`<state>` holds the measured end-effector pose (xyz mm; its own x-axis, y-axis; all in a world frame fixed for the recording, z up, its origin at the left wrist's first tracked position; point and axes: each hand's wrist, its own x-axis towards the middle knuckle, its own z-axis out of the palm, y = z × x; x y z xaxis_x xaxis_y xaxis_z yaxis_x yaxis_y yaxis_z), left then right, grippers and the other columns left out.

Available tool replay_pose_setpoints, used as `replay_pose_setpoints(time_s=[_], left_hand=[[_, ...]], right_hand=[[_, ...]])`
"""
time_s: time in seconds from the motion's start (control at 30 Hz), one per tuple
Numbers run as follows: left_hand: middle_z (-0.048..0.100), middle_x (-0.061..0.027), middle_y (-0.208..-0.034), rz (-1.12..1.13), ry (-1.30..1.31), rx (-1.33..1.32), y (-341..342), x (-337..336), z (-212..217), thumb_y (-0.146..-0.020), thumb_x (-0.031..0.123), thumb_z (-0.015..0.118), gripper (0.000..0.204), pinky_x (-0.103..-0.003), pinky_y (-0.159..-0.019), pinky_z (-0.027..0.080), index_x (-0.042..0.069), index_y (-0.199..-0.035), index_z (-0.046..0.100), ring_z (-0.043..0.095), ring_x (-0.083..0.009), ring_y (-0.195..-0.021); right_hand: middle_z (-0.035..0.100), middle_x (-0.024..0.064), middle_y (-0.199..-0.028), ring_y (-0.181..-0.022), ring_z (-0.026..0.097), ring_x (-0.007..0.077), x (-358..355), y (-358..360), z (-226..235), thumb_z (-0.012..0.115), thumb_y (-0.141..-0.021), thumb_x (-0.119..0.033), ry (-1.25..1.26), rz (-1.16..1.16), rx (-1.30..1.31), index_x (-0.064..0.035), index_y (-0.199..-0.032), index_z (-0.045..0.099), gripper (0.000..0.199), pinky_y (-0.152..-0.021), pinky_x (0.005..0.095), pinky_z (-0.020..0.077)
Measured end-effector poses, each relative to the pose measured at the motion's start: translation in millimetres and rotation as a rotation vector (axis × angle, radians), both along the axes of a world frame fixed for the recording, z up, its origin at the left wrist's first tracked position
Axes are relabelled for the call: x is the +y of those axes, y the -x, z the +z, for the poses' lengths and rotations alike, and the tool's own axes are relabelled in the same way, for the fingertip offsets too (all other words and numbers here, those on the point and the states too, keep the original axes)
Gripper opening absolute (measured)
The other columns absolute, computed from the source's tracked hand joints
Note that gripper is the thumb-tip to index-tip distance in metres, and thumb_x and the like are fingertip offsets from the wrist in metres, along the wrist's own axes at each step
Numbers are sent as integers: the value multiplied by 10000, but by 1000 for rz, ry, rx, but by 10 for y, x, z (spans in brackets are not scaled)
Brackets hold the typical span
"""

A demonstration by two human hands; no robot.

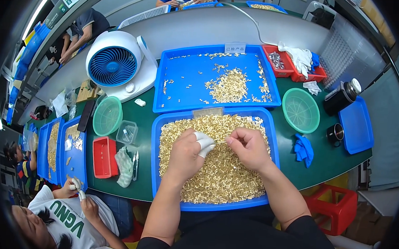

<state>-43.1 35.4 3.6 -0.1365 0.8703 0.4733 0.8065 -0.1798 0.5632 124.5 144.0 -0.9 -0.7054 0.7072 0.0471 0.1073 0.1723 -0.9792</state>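
Both of my hands are over a blue tray (pixel 155 167) heaped with small brass-coloured metal parts (pixel 223 182). White coverings wrap some fingertips of my left hand (pixel 186 153), and its fingers are pinched together. A tiny bit of brass colour shows by these fingertips, too small to make out. My right hand (pixel 251 150) is bare, thumb against forefinger, a short way to the right of the left one. Whatever this pinch holds cannot be made out. Just beyond lies a second blue tray (pixel 187 94) with a smaller pile of like parts (pixel 228 86).
A white fan (pixel 117 59) stands at the far left. Green baskets (pixel 107 116) flank the trays, with a red box (pixel 105 158), tweezers (pixel 135 165) and cloth (pixel 123 166) to the left. At right are a blue cloth (pixel 303 150), mug (pixel 335 133) and black flask (pixel 342 97). A co-worker (pixel 77 222) sits at left.
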Motion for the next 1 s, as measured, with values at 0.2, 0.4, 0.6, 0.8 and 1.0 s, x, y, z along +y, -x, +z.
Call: replay_pose_setpoints(time_s=[0.2, 0.4, 0.6, 0.8, 1.0], left_hand=[[678, -91, -793, -59, 85, -216, -53, -1, 22, -724, 4, 728, 121, -311, -642, 484, 40, -837, 703, 622, -222, -725], [693, -71, -813, 47, -85, -231, -91, 23, 19, -696, 39, 753, 131, -315, -647, 491, 58, -821, 719, 625, -228, -747], [686, -82, -776, 40, -38, -274, -70, 11, 9, -707, 2, 749, 127, -294, -636, 484, 45, -823, 721, 630, -196, -709], [672, -82, -740, -17, 105, -354, -40, -31, -2, -724, -4, 733, 105, -294, -620, 475, 31, -821, 712, 614, -189, -685], [666, -63, -713, 33, -73, -318, -131, 31, 34, -703, 64, 771, 123, -301, -576, 464, 54, -813, 716, 586, -195, -644]], right_hand=[[532, -32, -597, -529, 436, 10, 66, -38, -23, 600, -895, -129, 129, 55, 86, -29, -721, 575, 201, -461, 196, 322], [528, -27, -596, -520, 445, 20, 18, -5, -15, 587, -907, -125, 186, 24, 200, -35, -728, 567, 201, -458, 196, 332], [524, -24, -594, -523, 441, 22, -21, 9, -50, 585, -912, -137, 152, 10, 191, -38, -729, 562, 209, -468, 200, 339], [525, -24, -593, -528, 439, 22, -30, 10, -52, 588, -910, -144, 121, 41, 187, -40, -720, 554, 220, -476, 203, 336], [520, -16, -581, -504, 432, 34, -60, 49, -78, 576, -920, -160, 199, 59, 199, -44, -722, 560, 230, -457, 205, 324]])
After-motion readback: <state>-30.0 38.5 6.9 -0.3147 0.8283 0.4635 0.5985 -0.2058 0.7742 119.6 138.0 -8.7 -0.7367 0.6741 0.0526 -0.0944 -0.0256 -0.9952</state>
